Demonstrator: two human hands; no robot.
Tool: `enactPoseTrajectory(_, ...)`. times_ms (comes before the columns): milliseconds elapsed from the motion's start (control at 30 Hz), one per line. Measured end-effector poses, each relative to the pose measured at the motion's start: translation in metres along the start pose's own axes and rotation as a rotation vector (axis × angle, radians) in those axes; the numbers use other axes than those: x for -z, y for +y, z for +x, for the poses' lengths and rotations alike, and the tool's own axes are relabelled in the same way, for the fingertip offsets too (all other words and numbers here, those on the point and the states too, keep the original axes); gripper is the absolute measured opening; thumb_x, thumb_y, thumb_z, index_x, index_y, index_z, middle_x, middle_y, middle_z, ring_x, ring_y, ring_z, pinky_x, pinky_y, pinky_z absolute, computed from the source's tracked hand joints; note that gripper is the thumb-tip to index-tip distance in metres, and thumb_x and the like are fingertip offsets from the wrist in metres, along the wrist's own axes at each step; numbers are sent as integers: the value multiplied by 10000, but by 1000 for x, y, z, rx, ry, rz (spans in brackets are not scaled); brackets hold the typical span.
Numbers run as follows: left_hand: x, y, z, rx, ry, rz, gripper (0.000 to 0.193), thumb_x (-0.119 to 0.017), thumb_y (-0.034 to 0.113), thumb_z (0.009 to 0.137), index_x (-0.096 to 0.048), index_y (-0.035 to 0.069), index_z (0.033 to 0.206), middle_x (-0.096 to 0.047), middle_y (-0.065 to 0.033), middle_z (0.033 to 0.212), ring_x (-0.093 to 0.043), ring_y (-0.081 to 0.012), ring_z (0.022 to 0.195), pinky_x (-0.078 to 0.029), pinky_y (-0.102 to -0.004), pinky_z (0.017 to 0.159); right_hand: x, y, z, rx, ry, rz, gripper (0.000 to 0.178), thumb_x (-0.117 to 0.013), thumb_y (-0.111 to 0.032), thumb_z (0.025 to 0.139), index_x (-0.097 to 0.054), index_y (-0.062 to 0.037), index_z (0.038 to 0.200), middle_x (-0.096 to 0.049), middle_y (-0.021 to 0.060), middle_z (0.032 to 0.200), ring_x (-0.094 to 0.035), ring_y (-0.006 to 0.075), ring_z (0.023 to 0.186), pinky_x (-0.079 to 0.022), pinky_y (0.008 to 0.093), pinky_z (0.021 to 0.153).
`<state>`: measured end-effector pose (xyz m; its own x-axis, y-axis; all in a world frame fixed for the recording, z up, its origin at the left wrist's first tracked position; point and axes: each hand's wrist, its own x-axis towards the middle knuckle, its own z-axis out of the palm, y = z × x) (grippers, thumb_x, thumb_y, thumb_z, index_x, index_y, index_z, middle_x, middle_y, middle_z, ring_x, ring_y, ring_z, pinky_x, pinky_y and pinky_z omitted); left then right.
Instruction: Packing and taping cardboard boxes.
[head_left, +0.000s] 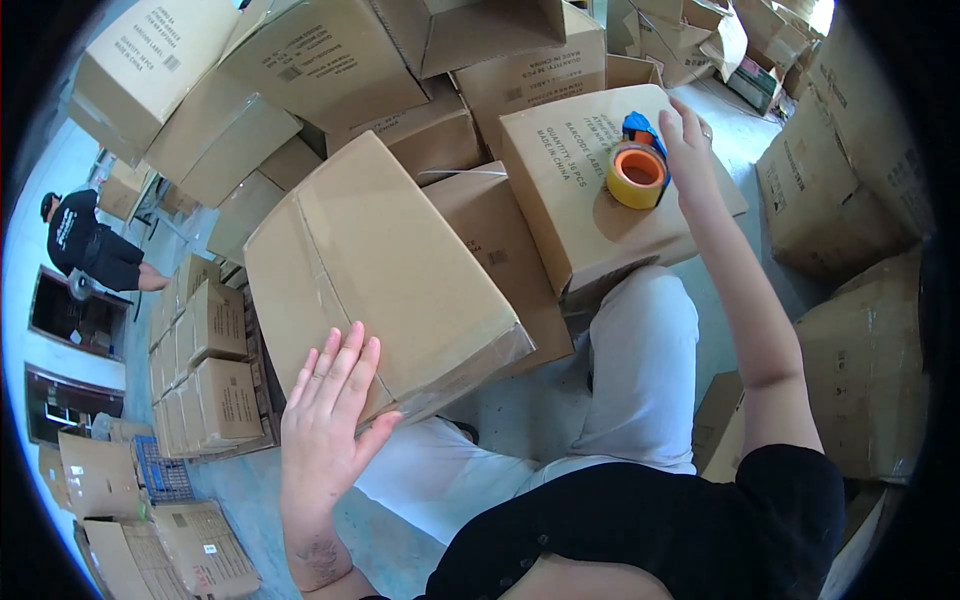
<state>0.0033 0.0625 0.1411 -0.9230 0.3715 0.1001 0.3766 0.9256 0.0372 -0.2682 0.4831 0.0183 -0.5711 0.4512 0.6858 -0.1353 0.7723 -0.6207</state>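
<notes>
My left hand point(333, 415) lies flat, fingers stretched out, on the near end of a closed brown carton point(400, 270). A seam runs along the top of this carton, and shiny clear tape shows at its near edge. To the right, my right hand point(692, 150) is beside a tape dispenser point(640, 170) with a blue frame and a yellow-orange roll. Its visible fingers look straight and close against the dispenser's right side; the thumb is hard to make out. Beneath the dispenser is another brown carton point(550, 190) with dark print.
Stacked cartons point(320, 70) rise beyond the two boxes. Large cartons point(850, 180) stand close on my right. Left are a stack of closed cartons point(215, 330), a blue crate point(165, 470) and a person point(85, 240) in dark clothes. My knee point(650, 320) is against the right carton.
</notes>
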Motion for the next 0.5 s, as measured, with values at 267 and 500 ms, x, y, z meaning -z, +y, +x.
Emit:
enactPoseTrajectory(267, -10, 22, 2, 80, 162, 71, 706, -768, 389, 739, -550, 97, 1343, -521, -91, 1422, -488, -322, 1322, -407, -479, 1074, 100, -203, -95, 1020, -929, 499, 613, -676, -533, 837, -635, -83, 1251, -495, 147, 1437, -403, 350, 1386, -287, 507, 1156)
enactPoseTrajectory(500, -23, 30, 3, 163, 326, 76, 662, -784, 420, 695, -605, 89, 1240, -570, -85, 1353, -539, -314, 1261, -444, -474, 1032, 91, -211, -96, 1118, -1077, 343, 640, -735, -363, 797, -549, -149, 1372, -496, 62, 1461, -436, 262, 1378, -302, 467, 1163)
